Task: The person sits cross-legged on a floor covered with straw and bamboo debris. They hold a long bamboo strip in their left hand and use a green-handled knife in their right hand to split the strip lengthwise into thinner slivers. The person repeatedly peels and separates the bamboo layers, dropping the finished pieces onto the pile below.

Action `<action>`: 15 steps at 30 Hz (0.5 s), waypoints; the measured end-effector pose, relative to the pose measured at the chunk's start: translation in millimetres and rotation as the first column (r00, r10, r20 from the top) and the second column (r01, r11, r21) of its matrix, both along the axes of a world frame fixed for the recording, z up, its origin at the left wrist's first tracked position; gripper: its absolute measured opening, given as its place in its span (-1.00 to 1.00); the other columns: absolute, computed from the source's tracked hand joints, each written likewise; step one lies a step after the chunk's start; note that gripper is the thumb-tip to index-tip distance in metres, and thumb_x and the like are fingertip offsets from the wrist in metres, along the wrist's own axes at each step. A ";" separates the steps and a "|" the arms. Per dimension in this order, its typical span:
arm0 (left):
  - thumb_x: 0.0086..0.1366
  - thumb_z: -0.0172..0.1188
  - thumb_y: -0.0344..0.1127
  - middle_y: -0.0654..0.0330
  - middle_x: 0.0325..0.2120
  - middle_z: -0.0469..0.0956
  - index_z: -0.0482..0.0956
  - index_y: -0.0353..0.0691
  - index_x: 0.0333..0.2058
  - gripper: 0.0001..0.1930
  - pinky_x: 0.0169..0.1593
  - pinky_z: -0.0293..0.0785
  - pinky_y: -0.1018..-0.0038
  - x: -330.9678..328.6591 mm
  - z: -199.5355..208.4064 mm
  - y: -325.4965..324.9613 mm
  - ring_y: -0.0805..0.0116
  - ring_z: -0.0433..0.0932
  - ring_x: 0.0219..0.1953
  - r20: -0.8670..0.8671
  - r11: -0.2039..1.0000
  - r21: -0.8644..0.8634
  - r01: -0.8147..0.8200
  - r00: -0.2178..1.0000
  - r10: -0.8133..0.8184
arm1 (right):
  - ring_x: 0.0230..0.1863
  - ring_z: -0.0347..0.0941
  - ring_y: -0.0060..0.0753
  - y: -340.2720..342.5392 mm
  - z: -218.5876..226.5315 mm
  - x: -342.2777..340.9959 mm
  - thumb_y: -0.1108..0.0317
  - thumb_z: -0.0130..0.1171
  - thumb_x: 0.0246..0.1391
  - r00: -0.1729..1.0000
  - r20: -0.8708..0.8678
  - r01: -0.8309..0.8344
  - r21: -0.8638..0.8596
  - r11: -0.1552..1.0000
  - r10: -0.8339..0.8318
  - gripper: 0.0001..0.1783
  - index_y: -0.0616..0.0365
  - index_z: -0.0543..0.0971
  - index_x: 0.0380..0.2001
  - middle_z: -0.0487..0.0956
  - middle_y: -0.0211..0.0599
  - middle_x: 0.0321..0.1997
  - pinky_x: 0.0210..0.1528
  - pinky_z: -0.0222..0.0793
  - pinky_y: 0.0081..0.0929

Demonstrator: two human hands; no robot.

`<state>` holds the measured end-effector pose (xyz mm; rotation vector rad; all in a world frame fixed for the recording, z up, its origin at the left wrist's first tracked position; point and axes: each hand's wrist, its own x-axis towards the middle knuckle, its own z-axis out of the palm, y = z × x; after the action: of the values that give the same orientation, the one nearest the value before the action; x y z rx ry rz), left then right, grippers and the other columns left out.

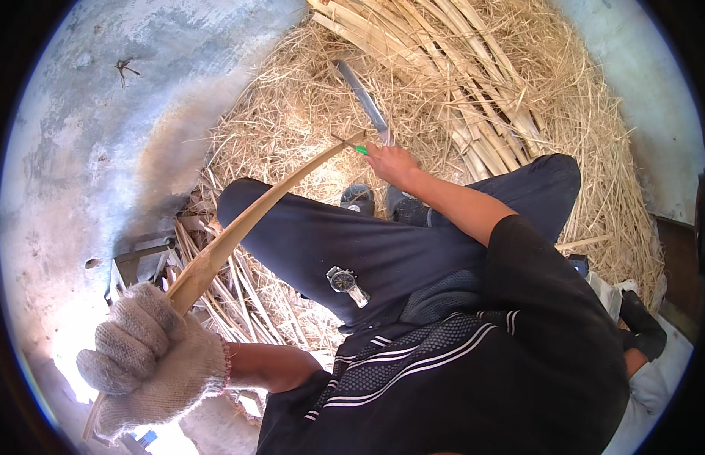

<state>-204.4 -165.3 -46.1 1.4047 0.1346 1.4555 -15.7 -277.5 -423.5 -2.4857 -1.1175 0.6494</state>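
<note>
"What was the room like?"
"A scuffed, pale blue-grey wall (163, 76) rose on the left, and loose straw (284, 125) covered the floor beyond it."

"And on the straw?"
"The person's dark trousers (314, 239) spread over the near part, knees apart. Beyond the right knee lay a bundle of pale split lengths (481, 114), fanned toward the far edge."

"Where was the strip (227, 241) they were handling?"
"Between the two hands, across the left knee as seen from above. Its long axis ran from lower left to upper right in a shallow arc: broad end near the body, thin tip pointing away, toward the right hand (395, 164)."

"How was it gripped?"
"The left hand (144, 356), in a knitted glove, had its fingers curled tightly round the broad end. The bare right hand was closed on the base of a knife (361, 98), blade pointing away. I couldn't tell whether blade and tip touched."

"Any markings?"
"A shoe (357, 199) bore a round pale mark, and a watch (342, 280) showed a dark dial against the trousers; both were too small to read."
</note>
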 end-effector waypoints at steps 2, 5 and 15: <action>0.20 0.02 0.36 0.47 -0.87 0.03 0.12 0.04 -0.74 -0.39 -0.73 -0.17 0.59 -1.7 0.1 3.2 0.62 -0.09 -0.84 0.008 0.999 -0.008 0.037 0.999 -0.037 | -0.25 0.57 0.11 4.8 3.2 -2.0 0.13 -0.21 0.33 0.998 -0.052 0.036 0.020 0.999 -0.035 -0.67 0.19 0.37 -0.15 0.59 0.09 -0.37 -0.19 0.46 0.00; 0.21 0.04 0.33 0.46 -0.88 0.03 0.11 0.02 -0.75 -0.38 -0.74 -0.17 0.59 -1.4 3.6 3.9 0.61 -0.10 -0.85 -0.003 0.998 -0.049 -0.047 0.999 0.046 | -0.22 0.56 0.14 7.9 -11.1 7.1 0.12 -0.22 0.33 0.975 -0.216 0.067 0.059 0.996 -0.052 -0.64 0.19 0.38 -0.12 0.58 0.15 -0.34 -0.13 0.42 0.04; 0.26 0.04 0.27 0.46 -0.88 0.07 0.15 0.01 -0.73 -0.42 -0.79 -0.05 0.63 -5.3 0.5 12.3 0.63 -0.06 -0.87 0.067 0.999 -0.030 -0.035 0.997 0.037 | -0.36 0.56 0.12 10.4 28.2 14.2 0.15 -0.26 0.33 0.993 -0.089 -0.077 -0.013 0.997 0.076 -0.61 0.22 0.25 0.04 0.57 0.09 -0.45 -0.29 0.48 0.00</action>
<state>-209.7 -152.9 -45.6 1.3346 0.1381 1.5229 -1.6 -267.1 -395.3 -2.4118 -1.1835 0.7851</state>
